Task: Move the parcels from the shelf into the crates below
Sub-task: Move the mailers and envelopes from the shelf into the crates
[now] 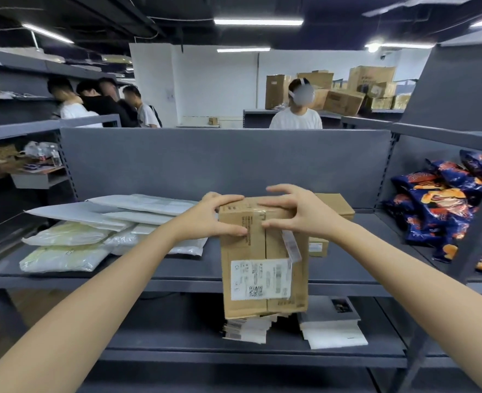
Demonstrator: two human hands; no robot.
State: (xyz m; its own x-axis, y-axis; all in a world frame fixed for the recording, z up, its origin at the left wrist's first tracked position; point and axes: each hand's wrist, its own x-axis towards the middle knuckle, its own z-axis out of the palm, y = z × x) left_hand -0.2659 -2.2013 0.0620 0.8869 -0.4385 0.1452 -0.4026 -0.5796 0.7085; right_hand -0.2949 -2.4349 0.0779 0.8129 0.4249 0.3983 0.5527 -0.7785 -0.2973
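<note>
The grey metal shelf [177, 269] carries flat white mailers [137, 207] stacked at its far left, with two bubble-wrapped pale green packets [64, 235] in front of them at the near left. Towards the right, far back, lies a small cardboard carton [337, 204]. The lower shelf [163, 324] holds a loose pile of labelled slips [245, 331] and, to its right, flat white parcels [333, 326]. Blue snack bags [438, 205] are heaped on the neighbouring shelf at the right.

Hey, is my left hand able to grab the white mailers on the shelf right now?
Probably not yet: the left hand grips the cardboard box together with the right hand. The white mailers lie uncovered just beside that hand, so nothing else blocks them.
</note>
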